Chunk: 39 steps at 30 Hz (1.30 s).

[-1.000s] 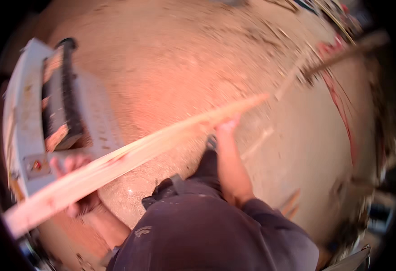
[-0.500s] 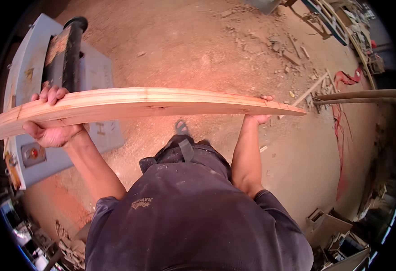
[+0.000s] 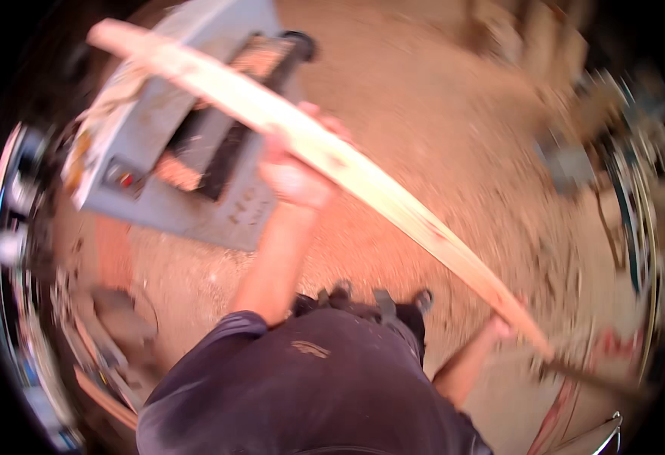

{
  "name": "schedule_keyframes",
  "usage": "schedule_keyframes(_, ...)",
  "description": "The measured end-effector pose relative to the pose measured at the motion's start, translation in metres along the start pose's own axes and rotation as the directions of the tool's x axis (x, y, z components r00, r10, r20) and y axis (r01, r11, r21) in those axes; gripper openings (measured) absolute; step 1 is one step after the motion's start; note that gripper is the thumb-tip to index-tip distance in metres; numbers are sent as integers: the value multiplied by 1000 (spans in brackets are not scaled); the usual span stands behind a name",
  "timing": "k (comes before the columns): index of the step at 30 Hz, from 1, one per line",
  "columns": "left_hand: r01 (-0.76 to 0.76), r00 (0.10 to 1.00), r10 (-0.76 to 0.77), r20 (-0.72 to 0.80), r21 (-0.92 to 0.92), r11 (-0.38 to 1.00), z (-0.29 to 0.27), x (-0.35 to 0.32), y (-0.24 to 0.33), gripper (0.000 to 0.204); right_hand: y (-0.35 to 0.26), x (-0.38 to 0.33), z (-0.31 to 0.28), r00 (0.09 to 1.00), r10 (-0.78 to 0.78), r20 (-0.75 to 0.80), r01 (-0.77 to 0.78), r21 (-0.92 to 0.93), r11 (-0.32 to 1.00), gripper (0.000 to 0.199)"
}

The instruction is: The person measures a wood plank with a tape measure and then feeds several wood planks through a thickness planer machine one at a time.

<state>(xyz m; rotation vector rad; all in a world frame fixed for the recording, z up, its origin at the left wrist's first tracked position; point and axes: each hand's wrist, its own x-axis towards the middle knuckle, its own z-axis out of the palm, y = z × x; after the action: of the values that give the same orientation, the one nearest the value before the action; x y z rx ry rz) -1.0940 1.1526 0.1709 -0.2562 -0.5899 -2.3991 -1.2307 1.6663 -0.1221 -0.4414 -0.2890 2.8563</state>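
A long, pale wooden board runs slantwise across the view, from the upper left down to the lower right. My left hand is wrapped round it left of its middle, thumb on one side and fingers over the far edge. Close to the lower right end, my right hand grips the same board. The board's far end passes above a grey woodworking machine with a dark roller and wood shavings in its bed. Motion blurs the picture, so fine detail of the fingers is lost.
On the machine's near face sits a red button. Sawdust covers the floor. Blurred wood pieces lie at the lower left, a grey box-like object stands at the right, and a red cloth or strip lies at the lower right.
The board has swung from nearly level to a steep slant, its left end now higher and farther away. My left hand sits nearer its middle; the view has turned left toward the machine.
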Motion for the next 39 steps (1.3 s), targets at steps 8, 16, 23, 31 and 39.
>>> schedule_keyframes(8, -24, 959, -11, -282, -120, 992, -12, -18, -92, 61, -71, 108, 9, 860, 224, -458, -307, -115, 945, 61)
schedule_keyframes(16, -42, 800, 69, -596, 60, 997, -9, -60, -177, 38, -44, 175, 47, 812, 289, -506, -550, -502, 667, 60)
schedule_keyframes(23, 243, 547, 36, -836, 200, 949, -22, -111, -232, 38, -33, 184, 79, 809, 333, -485, -588, -675, 446, 60)
schedule_keyframes(31, 337, 530, 86, -844, 302, 892, -21, -96, -175, 31, -16, 147, 108, 824, 335, -458, -541, -811, 222, 59)
schedule_keyframes(39, 144, 432, 343, -834, 440, 886, -99, -46, -89, 22, -7, 103, 132, 840, 325, -434, -463, -886, 14, 59)
